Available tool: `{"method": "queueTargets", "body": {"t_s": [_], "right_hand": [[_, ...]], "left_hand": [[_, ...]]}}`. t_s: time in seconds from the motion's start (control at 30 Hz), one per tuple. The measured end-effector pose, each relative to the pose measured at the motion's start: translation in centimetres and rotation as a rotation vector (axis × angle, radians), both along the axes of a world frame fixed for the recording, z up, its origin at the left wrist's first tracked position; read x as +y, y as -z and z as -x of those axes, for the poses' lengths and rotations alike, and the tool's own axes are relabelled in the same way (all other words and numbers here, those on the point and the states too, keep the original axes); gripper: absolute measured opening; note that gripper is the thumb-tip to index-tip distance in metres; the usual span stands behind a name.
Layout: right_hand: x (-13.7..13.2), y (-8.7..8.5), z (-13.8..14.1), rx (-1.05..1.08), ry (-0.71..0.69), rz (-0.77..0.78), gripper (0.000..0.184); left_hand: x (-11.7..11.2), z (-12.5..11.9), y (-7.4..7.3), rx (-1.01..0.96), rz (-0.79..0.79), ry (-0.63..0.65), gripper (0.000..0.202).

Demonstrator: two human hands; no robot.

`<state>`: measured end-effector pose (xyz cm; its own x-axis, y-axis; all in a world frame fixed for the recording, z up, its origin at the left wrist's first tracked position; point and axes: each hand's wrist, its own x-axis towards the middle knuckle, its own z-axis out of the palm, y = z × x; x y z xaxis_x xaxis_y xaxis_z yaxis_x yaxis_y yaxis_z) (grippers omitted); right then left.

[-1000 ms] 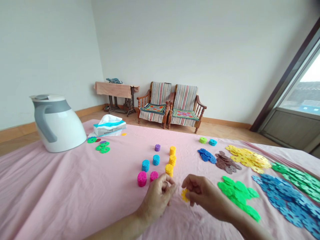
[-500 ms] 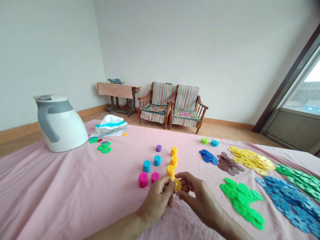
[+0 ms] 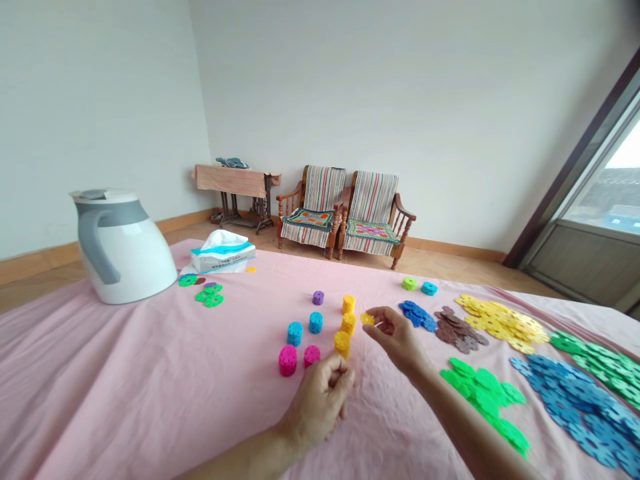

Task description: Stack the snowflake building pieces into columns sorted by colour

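My right hand [image 3: 397, 339] pinches a yellow notched plastic disc [image 3: 367, 319] just right of the yellow disc stacks [image 3: 348, 324]. These stacks stand in a line, one behind another. In front of the nearest, my left hand [image 3: 320, 397] is closed, its thumb pressed to the curled fingers; whatever lies inside is hidden. Beyond the left hand stand two pink stacks [image 3: 287, 361], the right one partly covered by it. Two light-blue stacks [image 3: 295, 333] and a small purple stack [image 3: 319, 298] sit farther back.
Loose disc piles lie to the right: yellow [image 3: 503, 321], brown [image 3: 456, 328], dark blue [image 3: 417, 315], bright green [image 3: 483, 387], blue [image 3: 575, 400] and green [image 3: 600, 360]. A white jug [image 3: 133, 257] and a tissue box [image 3: 223, 257] stand left on the pink cloth [image 3: 200, 387].
My right hand has moved away from the left hand, forward and slightly right, carrying a yellow disc. My left hand stays nearly in place, and no disc shows at its fingertips now.
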<state>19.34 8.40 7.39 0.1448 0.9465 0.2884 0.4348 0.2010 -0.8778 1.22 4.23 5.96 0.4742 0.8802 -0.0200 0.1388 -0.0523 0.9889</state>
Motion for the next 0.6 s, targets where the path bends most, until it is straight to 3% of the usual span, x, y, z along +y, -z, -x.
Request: {"method": "queueTargets", "body": {"t_s": [0.2, 0.6], "right_hand": [[2.9, 1.0, 0.8, 0.016, 0.017, 0.029, 0.028], [3.6, 1.8, 1.3, 0.01, -0.016, 0.071, 0.025]], "left_hand": [[-0.2, -0.2, 0.1, 0.043, -0.118, 0.055, 0.023], [-0.3, -0.2, -0.1, 0.066, -0.156, 0.041, 0.019]]}}
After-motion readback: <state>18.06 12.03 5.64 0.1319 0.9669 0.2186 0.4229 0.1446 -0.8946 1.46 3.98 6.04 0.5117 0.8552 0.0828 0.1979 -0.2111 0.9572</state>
